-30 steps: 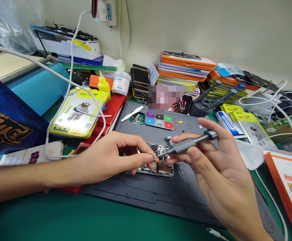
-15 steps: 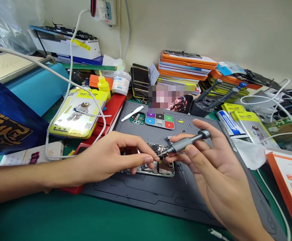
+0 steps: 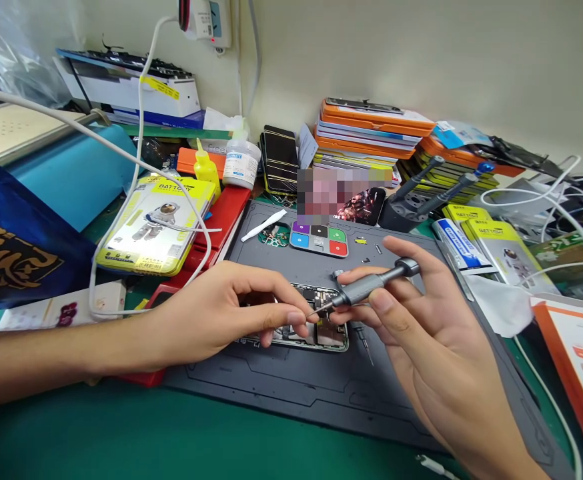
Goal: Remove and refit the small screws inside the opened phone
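A grey precision screwdriver [image 3: 366,288] is gripped in my right hand [image 3: 421,333], its thin tip pointing left. Thumb and fingers of my left hand [image 3: 266,307] are pinched together right at that tip; whatever is between them is too small or hidden to make out. Beneath both hands lies an opened phone [image 3: 329,335] with its inner parts exposed, partly covered by my left hand. A second screwdriver [image 3: 364,340] rests on the grey mat [image 3: 271,383] behind my right hand, with its middle hidden by the fingers.
Behind the phone sit a coloured screw tray [image 3: 319,240], a white pry tool [image 3: 264,225] and small loose parts. A screwdriver holder [image 3: 406,203] stands at the back right. Battery packs [image 3: 156,223] and a white cable [image 3: 141,133] are on the left; an orange-edged box [image 3: 579,360] lies at right.
Both hands and the screwdriver stay almost exactly where they were. Only a very slight shift of the camera view shows.
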Demonstrator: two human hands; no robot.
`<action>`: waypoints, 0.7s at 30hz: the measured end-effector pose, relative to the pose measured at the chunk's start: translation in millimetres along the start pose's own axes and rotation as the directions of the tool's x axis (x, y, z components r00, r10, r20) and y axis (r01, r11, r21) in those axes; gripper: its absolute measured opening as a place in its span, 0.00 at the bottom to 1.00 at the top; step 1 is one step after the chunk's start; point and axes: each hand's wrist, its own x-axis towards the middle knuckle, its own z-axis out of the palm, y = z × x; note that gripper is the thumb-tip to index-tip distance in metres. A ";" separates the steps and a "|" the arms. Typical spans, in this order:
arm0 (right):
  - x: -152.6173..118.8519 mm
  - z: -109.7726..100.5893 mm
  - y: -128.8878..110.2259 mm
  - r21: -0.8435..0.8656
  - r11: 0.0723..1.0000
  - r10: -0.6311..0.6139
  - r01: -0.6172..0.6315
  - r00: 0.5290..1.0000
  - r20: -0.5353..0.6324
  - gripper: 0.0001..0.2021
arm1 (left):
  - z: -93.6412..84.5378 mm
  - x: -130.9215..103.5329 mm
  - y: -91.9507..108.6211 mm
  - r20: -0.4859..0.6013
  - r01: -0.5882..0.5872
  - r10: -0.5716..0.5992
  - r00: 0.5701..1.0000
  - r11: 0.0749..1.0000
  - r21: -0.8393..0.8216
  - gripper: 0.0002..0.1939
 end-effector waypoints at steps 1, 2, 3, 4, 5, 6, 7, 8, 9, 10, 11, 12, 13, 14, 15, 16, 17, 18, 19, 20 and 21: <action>-0.4 -0.3 0.2 0.013 1.000 0.006 -0.006 1.000 0.004 0.20 | 0.1 0.1 -0.1 0.001 -0.003 0.003 1.000 1.000 -0.001 0.05; -0.8 -0.5 0.2 0.024 1.000 0.011 -0.011 1.000 0.011 0.20 | 0.1 0.3 -0.2 0.001 -0.005 0.005 1.000 1.000 0.000 0.05; -1.1 -0.7 0.2 0.031 0.999 0.016 -0.016 1.000 0.015 0.20 | 0.1 0.5 -0.3 0.001 -0.003 0.003 1.000 1.000 0.002 0.05; -1.3 -0.8 0.1 0.033 0.999 0.020 -0.020 1.000 0.014 0.20 | 0.1 0.7 -0.3 -0.002 0.000 0.000 1.000 1.000 0.007 0.05; -1.3 -0.8 -0.2 0.034 0.999 0.019 -0.019 1.000 0.017 0.20 | 0.1 0.8 -0.2 -0.006 0.002 -0.002 1.000 1.000 0.015 0.05; -1.0 -0.7 -0.5 0.027 0.999 0.023 -0.023 1.000 0.005 0.20 | 0.1 0.7 0.0 -0.008 0.004 -0.003 1.000 1.000 0.022 0.05; -0.5 -0.5 -0.8 0.019 0.999 0.026 -0.026 1.000 -0.008 0.20 | 0.2 0.5 0.2 -0.012 0.004 -0.003 1.000 1.000 0.024 0.05; 0.1 -0.4 -1.0 0.017 1.000 0.022 -0.022 1.000 -0.002 0.20 | 0.4 0.3 0.4 -0.012 0.001 0.000 1.000 1.000 0.021 0.05; 0.7 -0.4 -1.2 0.012 1.000 0.025 -0.024 1.000 -0.008 0.19 | 0.6 -0.1 0.5 -0.009 -0.004 0.004 1.000 1.000 0.015 0.05; 1.3 -0.4 -1.2 0.009 1.000 0.027 -0.026 1.000 -0.008 0.19 | 0.7 -0.3 0.6 -0.006 -0.011 0.011 1.000 1.000 0.008 0.06; 1.8 -0.4 -1.2 0.008 1.000 0.029 -0.029 1.000 -0.008 0.19 | 0.7 -0.5 0.4 -0.001 -0.017 0.017 1.000 1.000 0.004 0.06; 2.1 -0.5 -1.1 0.008 0.999 0.032 -0.032 0.999 -0.007 0.19 | 0.5 -0.6 0.1 0.003 -0.022 0.022 1.000 1.000 0.005 0.06; 2.3 -0.5 -1.0 0.010 0.999 0.033 -0.033 0.999 -0.007 0.19 | 0.1 -0.6 -0.4 0.005 -0.023 0.023 1.000 1.000 0.012 0.06; 2.4 -0.5 -0.9 0.010 0.999 0.033 -0.033 0.999 -0.010 0.19 | -0.4 -0.5 -1.1 0.006 -0.020 0.020 1.000 1.000 0.023 0.05; 2.3 -0.5 -1.0 0.009 0.999 0.032 -0.032 0.999 -0.013 0.19 | -0.9 -0.4 -1.7 0.003 -0.013 0.013 1.000 0.999 0.034 0.05; 2.2 -0.5 -1.1 0.005 1.000 0.028 -0.028 0.999 -0.019 0.19 | -1.5 -0.3 -2.4 0.003 -0.008 0.008 1.000 0.999 0.045 0.05; 2.1 -0.5 -1.3 -0.002 1.000 0.022 -0.022 1.000 -0.023 0.19 | -2.0 -0.3 -2.9 0.003 -0.005 0.005 1.000 0.999 0.050 0.05; 2.1 -0.5 -1.6 -0.012 1.000 0.016 -0.017 0.999 -0.028 0.19 | -2.4 -0.4 -3.2 0.004 -0.005 0.005 1.000 0.999 0.052 0.05; 2.1 -0.6 -1.9 -0.022 1.000 0.011 -0.012 0.999 -0.030 0.19 | -2.6 -0.5 -3.4 0.005 -0.005 0.005 1.000 0.999 0.054 0.05; 2.2 -0.7 -2.0 -0.031 0.999 0.007 -0.008 0.999 -0.031 0.18 | -2.6 -0.7 -3.4 0.008 -0.004 0.004 1.000 0.999 0.052 0.05; 2.4 -0.8 -2.1 -0.037 0.999 0.003 -0.005 1.000 -0.030 0.18 | -2.5 -0.8 -3.3 0.006 0.000 0.000 1.000 0.999 0.052 0.05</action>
